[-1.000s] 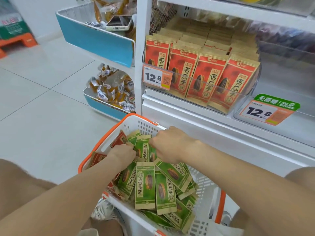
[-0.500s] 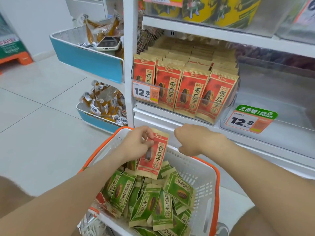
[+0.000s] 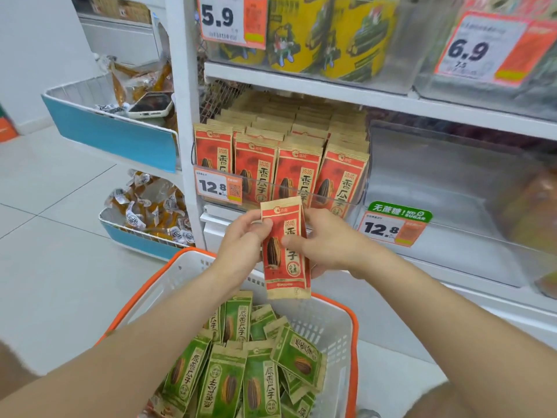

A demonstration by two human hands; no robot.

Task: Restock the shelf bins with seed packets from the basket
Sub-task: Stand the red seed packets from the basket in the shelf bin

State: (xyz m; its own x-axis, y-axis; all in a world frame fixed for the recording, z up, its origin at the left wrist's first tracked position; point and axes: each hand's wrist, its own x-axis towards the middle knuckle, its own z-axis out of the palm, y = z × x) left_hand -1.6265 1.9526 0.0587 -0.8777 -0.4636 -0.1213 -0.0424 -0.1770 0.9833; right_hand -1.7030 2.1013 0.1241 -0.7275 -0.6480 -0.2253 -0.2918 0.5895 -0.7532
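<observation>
Head view: you hold one red seed packet (image 3: 284, 279) with both hands, upright and a little tilted, printed face toward you. Your left hand (image 3: 244, 236) pinches its upper left edge, thumb on the front and fingers behind. Your right hand (image 3: 328, 242) grips the right side, thumb lying across the middle of the front and fingers curled behind. The grip is closed on the packet on both sides.

The packet is above the far rim of the basket (image 3: 325, 327), in the air and touching nothing but your hands. In the picture its top edge overlaps the front lip of the clear bin (image 3: 331, 200) on the middle shelf. You cannot tell how near it is to that lip in depth. That bin holds rows of matching red packets (image 3: 298, 173) standing upright, with a 12.8 price tag (image 3: 218, 187) clipped at its left front.

The basket is white with an orange rim and sits near you, low in the view. Green packets (image 3: 229, 381) lie in a loose pile inside it, overlapping at mixed angles.

To the right of the red bin is a second clear bin (image 3: 452, 182) with a green-topped 12.8 tag (image 3: 394, 227); something orange at its far right is too blurred to name. The shelf above carries yellow packs (image 3: 325, 37) with a 5.9 tag (image 3: 223, 18) and a 6.9 tag (image 3: 479, 52).

On the left, an upper blue side rack (image 3: 111, 134) holds a phone (image 3: 150, 105) and snack bags. A lower blue rack (image 3: 135, 239) holds wrapped snacks (image 3: 150, 206).
</observation>
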